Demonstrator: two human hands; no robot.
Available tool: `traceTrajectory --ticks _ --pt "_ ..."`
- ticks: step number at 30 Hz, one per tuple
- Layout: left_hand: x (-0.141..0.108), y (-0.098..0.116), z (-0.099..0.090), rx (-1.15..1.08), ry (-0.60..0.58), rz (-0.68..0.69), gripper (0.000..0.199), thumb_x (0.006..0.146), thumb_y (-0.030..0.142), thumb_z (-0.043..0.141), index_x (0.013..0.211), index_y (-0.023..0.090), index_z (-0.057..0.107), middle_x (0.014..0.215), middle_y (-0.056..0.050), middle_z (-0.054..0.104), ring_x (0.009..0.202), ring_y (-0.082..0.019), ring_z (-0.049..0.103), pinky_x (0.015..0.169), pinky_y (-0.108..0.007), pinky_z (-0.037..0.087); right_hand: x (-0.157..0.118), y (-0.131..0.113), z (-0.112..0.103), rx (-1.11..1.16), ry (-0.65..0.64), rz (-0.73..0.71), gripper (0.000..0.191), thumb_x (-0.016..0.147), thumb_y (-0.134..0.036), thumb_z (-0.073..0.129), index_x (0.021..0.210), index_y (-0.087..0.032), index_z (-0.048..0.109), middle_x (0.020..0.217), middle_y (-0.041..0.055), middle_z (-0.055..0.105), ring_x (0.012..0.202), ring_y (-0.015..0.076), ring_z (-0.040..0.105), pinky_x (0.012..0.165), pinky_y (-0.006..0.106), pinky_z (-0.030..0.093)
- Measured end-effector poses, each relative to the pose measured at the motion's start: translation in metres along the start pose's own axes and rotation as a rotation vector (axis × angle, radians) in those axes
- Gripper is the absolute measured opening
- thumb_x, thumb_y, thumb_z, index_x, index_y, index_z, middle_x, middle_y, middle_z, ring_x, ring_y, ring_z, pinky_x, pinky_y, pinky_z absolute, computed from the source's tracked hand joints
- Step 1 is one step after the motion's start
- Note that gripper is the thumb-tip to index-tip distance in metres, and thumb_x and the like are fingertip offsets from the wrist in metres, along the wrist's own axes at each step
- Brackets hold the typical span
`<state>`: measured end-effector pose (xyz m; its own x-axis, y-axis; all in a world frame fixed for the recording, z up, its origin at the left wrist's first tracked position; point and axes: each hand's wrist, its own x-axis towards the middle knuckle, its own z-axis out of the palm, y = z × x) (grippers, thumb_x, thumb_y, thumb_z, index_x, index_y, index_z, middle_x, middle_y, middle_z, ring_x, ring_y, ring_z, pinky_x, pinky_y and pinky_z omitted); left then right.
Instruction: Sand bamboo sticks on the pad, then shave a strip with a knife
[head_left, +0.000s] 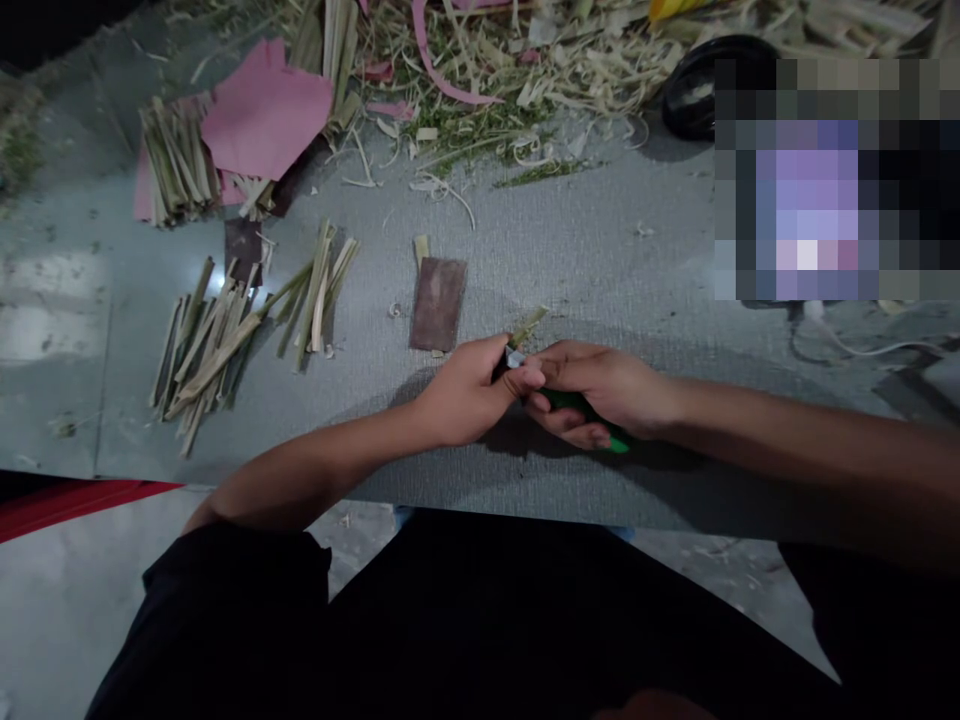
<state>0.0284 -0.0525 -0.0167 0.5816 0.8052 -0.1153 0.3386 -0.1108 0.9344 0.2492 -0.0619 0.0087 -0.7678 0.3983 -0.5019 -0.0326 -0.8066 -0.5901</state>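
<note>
My left hand (476, 385) is closed round a short plant stalk (531, 324), whose pale green end sticks out above the fingers. Against it, my right hand (600, 388) grips a green-handled knife (618, 441); a bit of its grey blade shows between the two hands. The thumbs and fingertips meet there and hide most of the blade and the stalk's lower part. Just left of my hands a brown rectangle like sandpaper (439, 305) lies flat, with another short stalk piece (421, 250) partly under it.
Cut stalks (214, 350) lie in a loose pile at left, with a smaller group (319, 295) beside them. Behind are a stalk bundle (178, 165), pink paper (266, 115) and heaped shavings (525, 80). A black round object (697, 90) and a white cable (862, 345) are at right.
</note>
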Motion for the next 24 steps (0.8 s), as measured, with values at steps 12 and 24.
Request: traceTrajectory --ticks 12,24 --pt "0.001 0.005 -0.001 -0.119 0.024 -0.051 0.078 0.101 0.100 0.066 0.083 0.025 0.051 0.076 0.002 0.050 0.071 -0.016 0.046 0.065 -0.033 0.038 -0.003 -0.010 -0.005 -0.252 0.121 -0.141 0.064 0.107 -0.075 0.082 0.078 -0.023 0.057 0.059 -0.0050 0.049 0.042 0.0089 0.044 0.038 0.022 0.034" --pt "0.008 0.019 -0.009 -0.116 -0.157 -0.091 0.065 0.098 0.078 0.083 0.085 0.026 0.046 0.079 0.004 0.046 0.073 -0.015 0.045 0.066 -0.033 0.035 -0.002 -0.016 -0.009 -0.427 0.532 -0.634 0.052 0.094 -0.067 0.100 0.090 -0.026 0.067 0.063 -0.0056 0.059 0.051 0.0112 0.050 0.047 0.027 0.040"
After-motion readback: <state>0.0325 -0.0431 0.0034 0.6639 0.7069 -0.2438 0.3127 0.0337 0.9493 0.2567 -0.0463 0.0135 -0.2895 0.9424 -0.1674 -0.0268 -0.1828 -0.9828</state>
